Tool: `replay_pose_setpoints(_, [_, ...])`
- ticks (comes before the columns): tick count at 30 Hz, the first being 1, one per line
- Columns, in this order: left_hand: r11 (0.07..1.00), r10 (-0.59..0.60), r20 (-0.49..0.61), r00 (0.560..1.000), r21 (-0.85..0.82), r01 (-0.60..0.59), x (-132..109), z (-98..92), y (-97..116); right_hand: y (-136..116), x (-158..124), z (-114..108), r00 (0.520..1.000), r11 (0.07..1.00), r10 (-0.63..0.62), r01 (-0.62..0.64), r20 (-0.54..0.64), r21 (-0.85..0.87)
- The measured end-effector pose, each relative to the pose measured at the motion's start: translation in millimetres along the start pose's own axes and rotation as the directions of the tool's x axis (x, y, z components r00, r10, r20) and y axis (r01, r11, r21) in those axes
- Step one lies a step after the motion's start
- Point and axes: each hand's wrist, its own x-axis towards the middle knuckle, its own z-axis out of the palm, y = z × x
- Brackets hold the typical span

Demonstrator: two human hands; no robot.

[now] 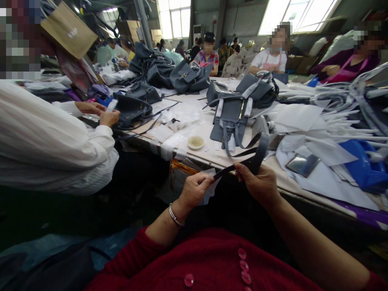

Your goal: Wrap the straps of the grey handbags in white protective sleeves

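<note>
A dark strap (226,171) runs between my two hands, just off the table's front edge. My left hand (195,188), with a silver bangle at the wrist, pinches its end between thumb and fingers. Higher up, my right hand (261,184) grips the same strap, which bends upward and loops back towards the table. Beyond my hands lies a dark blue-grey bag (232,115) with a gold zip and white wrapping on parts of it. Whether the held strap joins this bag I cannot tell.
A round shallow dish (195,142) stands near the table edge. To the right are white papers (298,121), a phone (303,165) and a blue bin (365,161). More bags (188,74) are heaped behind. On the left, a co-worker's hands (107,115) work beside another bag (131,109).
</note>
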Motion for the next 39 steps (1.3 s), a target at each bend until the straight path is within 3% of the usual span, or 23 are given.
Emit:
replay_pose_setpoints(4, [0.998,0.048,0.028,0.998,0.045,-0.049,1,9.2,0,16,-16,20,0.984,0.999,0.023,-0.027,0.174,0.026])
replay_pose_setpoints(8, [0.99,0.09,0.038,0.995,0.11,-0.093,-1,13.7,-6,26,-22,25,0.962,0.984,0.123,-0.15,0.244,0.094])
replay_pose_setpoints(12, [0.98,0.091,0.071,0.993,0.173,-0.102,-5,13.5,-13,22,-3,13,0.93,0.849,0.323,-0.367,0.176,0.381])
replay_pose_setpoints(15, [0.98,0.079,0.097,0.992,0.174,-0.095,-6,14.2,-14,14,13,8,0.915,0.765,0.387,-0.389,0.116,0.513])
replay_pose_setpoints(18, [0.985,0.057,0.123,0.991,0.156,-0.076,-6,15.2,-8,12,14,9,0.916,0.789,0.392,-0.382,0.084,0.481])
replay_pose_setpoints(21, [0.991,0.046,0.148,0.988,0.119,-0.064,-5,15.4,3,15,7,10,0.941,0.898,0.334,-0.337,0.06,0.281])
replay_pose_setpoints(25, [0.994,0.027,0.156,0.987,0.097,-0.042,-1,17.7,18,16,0,8,0.992,0.993,0.116,-0.116,0.05,-0.011])
replay_pose_setpoints(29, [0.995,0.041,0.118,0.992,0.086,-0.051,7,21.6,27,12,-6,11,0.987,0.999,-0.021,0.029,0.161,-0.044])
replay_pose_setpoints(31, [0.993,0.046,0.113,0.993,0.099,-0.057,8,22.3,26,12,-8,12,0.979,1.0,0.019,-0.022,0.204,0.014])
replay_pose_setpoints(33, [0.988,0.042,0.125,0.991,0.14,-0.06,6,21.9,23,13,-6,10,0.969,0.975,0.138,-0.169,0.203,0.145])
replay_pose_setpoints(37, [0.982,0.043,0.134,0.99,0.179,-0.066,0,21.3,16,16,8,6,0.912,0.767,0.357,-0.409,0.201,0.495])
replay_pose_setpoints(39, [0.984,0.042,0.134,0.99,0.169,-0.064,1,21.8,17,17,11,8,0.903,0.751,0.373,-0.429,0.214,0.502])
